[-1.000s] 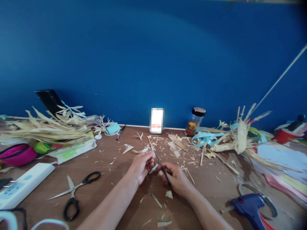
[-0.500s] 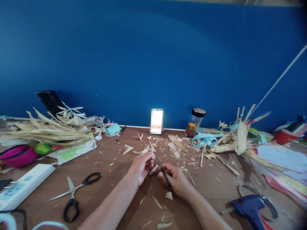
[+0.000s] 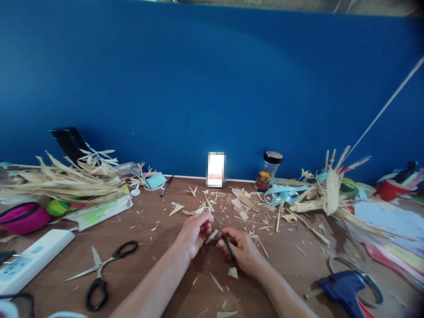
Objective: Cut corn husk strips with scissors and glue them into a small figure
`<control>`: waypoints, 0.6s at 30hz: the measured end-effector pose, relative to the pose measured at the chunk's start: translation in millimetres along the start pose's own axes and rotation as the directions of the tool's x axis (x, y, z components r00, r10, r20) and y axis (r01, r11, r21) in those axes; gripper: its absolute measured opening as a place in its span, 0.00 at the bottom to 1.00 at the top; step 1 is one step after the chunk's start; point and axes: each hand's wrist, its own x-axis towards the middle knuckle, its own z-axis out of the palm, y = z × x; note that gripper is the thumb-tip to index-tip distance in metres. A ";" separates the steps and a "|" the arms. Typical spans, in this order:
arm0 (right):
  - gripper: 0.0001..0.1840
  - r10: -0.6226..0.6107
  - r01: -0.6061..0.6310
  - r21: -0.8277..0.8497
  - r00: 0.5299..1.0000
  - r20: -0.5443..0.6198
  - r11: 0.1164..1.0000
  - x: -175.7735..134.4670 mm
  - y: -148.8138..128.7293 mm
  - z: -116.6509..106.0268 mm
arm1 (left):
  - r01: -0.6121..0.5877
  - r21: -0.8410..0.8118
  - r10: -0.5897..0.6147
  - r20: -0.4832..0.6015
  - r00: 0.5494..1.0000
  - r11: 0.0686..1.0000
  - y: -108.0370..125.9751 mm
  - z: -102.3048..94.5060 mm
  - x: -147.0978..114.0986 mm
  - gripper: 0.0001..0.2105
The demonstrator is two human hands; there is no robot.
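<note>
1 dark tool [image 3: 228, 245] — in right hand [image 3: 244, 251].

The counter [image 3: 291, 260] looks like smooth brown wood with a faint sheen, while the blue wall [image 3: 205, 79] is evenly smooth. The slim held tool [image 3: 228, 248] has a dark handle and a grey, metallic-looking blade. The open scissors [image 3: 99, 266] pair bare metal blades with black plastic handles. Dry husks [image 3: 73, 181] look papery, ribbed and matt. The power strip [image 3: 53, 247] is smooth white plastic; the glue gun [image 3: 342, 285] has a blue plastic body. A satiny ribbon [image 3: 288, 194] shines beside a clear jar [image 3: 270, 168], glass or plastic unclear, with a glossy black lid [image 3: 273, 157].
</note>
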 end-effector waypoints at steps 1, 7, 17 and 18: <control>0.14 0.002 -0.002 -0.005 1.000 -0.001 1.000 0.0 0.3 0.0 | -0.002 -0.002 0.002 -0.004 1.000 1.000 -0.1 0.4 0.1 0.06; 0.12 -0.004 0.004 -0.003 1.000 -0.005 1.000 -0.3 1.0 0.4 | -0.010 -0.009 0.010 -0.024 1.000 1.000 -1.3 -0.4 1.1 0.05; 0.14 0.016 -0.009 0.222 0.999 -0.032 0.975 2.6 -0.8 2.2 | -0.022 0.047 0.022 0.004 1.000 0.999 0.4 0.8 -3.4 0.06; 0.14 0.020 -0.011 0.232 0.999 -0.037 0.973 3.0 -0.5 2.2 | -0.026 0.046 0.026 0.001 1.000 0.999 0.1 0.5 -3.3 0.06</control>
